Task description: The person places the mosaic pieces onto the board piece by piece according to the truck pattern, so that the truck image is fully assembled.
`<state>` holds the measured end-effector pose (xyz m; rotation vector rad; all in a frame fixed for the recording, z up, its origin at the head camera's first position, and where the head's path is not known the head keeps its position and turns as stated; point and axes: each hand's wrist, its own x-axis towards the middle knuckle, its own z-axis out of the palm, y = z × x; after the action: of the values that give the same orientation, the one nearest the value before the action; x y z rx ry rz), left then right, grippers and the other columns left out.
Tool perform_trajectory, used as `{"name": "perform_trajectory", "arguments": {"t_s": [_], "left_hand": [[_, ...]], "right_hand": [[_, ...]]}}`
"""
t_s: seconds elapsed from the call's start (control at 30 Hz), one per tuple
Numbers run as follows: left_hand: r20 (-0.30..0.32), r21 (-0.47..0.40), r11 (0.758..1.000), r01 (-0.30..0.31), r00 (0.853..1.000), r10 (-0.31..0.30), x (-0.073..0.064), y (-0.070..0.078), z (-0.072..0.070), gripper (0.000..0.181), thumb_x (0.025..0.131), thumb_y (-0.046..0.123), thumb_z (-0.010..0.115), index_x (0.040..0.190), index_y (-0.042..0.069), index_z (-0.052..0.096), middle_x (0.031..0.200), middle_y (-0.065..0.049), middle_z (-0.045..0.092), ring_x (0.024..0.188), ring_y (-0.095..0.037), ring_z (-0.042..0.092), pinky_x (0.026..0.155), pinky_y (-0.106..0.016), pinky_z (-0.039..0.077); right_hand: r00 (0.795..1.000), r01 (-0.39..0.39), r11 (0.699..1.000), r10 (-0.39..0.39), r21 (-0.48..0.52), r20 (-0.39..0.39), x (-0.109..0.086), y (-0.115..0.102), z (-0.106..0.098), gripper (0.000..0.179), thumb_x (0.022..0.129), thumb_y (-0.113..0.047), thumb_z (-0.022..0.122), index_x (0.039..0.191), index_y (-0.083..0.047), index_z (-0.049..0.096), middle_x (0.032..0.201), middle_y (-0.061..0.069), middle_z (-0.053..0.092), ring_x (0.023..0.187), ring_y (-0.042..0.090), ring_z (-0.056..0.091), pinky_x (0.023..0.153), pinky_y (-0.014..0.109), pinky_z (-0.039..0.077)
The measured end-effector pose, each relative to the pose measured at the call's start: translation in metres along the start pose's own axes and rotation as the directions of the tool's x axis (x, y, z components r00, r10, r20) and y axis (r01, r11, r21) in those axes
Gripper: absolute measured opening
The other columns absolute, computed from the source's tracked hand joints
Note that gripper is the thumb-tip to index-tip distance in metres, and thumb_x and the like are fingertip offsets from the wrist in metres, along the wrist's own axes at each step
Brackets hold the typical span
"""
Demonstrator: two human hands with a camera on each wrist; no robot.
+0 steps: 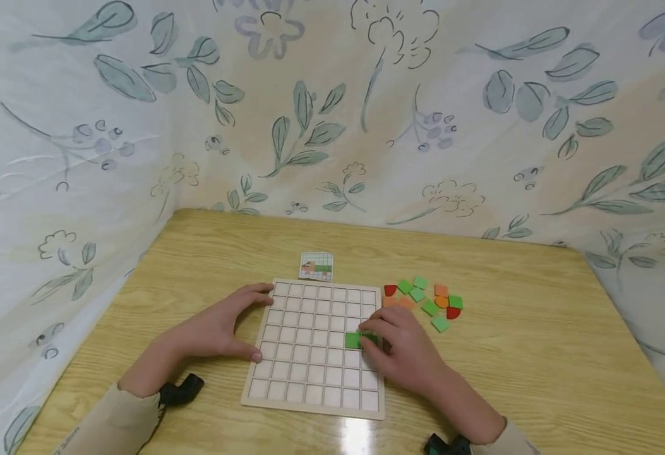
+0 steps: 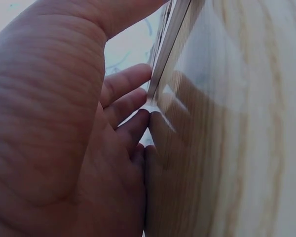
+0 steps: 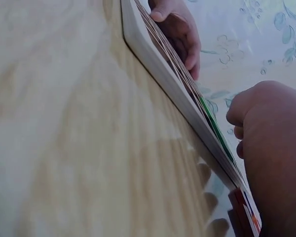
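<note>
In the lower middle of the head view, the gridded board [image 1: 304,354] is touched at its left edge by the left hand [image 1: 218,328], fingers spread. Near its right edge, two green tiles [image 1: 352,340] are seen, the outer partly covered by the right hand [image 1: 405,351]; whether it is pinched cannot be told.

The head view is bright and evenly lit, with white glare near the bottom edge of the glossy yellow wood-grain tabletop [image 1: 508,354]. Both wrist views are dimmer and softer. In the left one, the bare left hand [image 2: 111,163] is shadowed against a bright, washed-out background, beside pale reflections; in the right one, nearby wood grain blurs.
</note>
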<state>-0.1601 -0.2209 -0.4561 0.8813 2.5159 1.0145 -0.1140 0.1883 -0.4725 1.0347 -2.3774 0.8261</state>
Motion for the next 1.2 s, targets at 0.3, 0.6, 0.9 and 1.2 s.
{"name": "perform_trajectory", "arguments": {"t_s": [0.3,0.6,0.9,1.2], "left_hand": [[0.002,-0.011,1.0,0.001,1.0,-0.001,0.001,0.001,-0.002,0.096,0.077,0.061,0.096,0.155,0.026,0.054,0.177,0.005,0.029,0.162,-0.028,0.028,0.125,-0.061,0.03],[0.011,-0.026,0.999,0.026,1.0,-0.026,-0.008,-0.004,0.004,0.094,0.078,0.059,0.096,0.155,0.025,0.054,0.177,0.005,0.029,0.162,-0.029,0.029,0.125,-0.057,0.031],[-0.001,-0.028,0.999,0.014,1.0,-0.014,-0.002,-0.001,0.002,0.095,0.078,0.059,0.097,0.156,0.024,0.054,0.177,0.006,0.03,0.162,-0.027,0.028,0.125,-0.059,0.03],[-0.006,-0.02,1.0,0.004,1.0,-0.004,0.0,-0.002,-0.003,0.094,0.079,0.06,0.095,0.156,0.025,0.054,0.177,0.007,0.029,0.163,-0.028,0.028,0.126,-0.059,0.03]], "right_hand": [[0.992,-0.115,0.992,0.112,-0.054,-0.056,-0.011,0.011,-0.012,0.019,0.09,-0.01,0.086,0.109,-0.007,0.082,0.101,-0.003,0.07,0.089,0.014,0.055,0.08,0.036,0.048],[0.978,-0.178,0.977,0.162,-0.119,-0.129,-0.024,0.03,-0.023,0.021,0.086,-0.003,0.086,0.107,-0.004,0.082,0.103,0.002,0.077,0.093,0.022,0.068,0.083,0.045,0.053],[0.937,-0.322,0.933,0.289,-0.163,-0.199,-0.039,0.062,-0.058,0.018,0.089,0.005,0.082,0.105,-0.001,0.082,0.097,0.006,0.074,0.081,0.02,0.057,0.076,0.032,0.04],[0.887,-0.446,0.883,0.415,-0.145,-0.2,-0.056,0.089,-0.093,0.031,0.088,0.013,0.071,0.114,0.0,0.081,0.113,0.016,0.074,0.095,0.028,0.055,0.078,0.032,0.037]]}}
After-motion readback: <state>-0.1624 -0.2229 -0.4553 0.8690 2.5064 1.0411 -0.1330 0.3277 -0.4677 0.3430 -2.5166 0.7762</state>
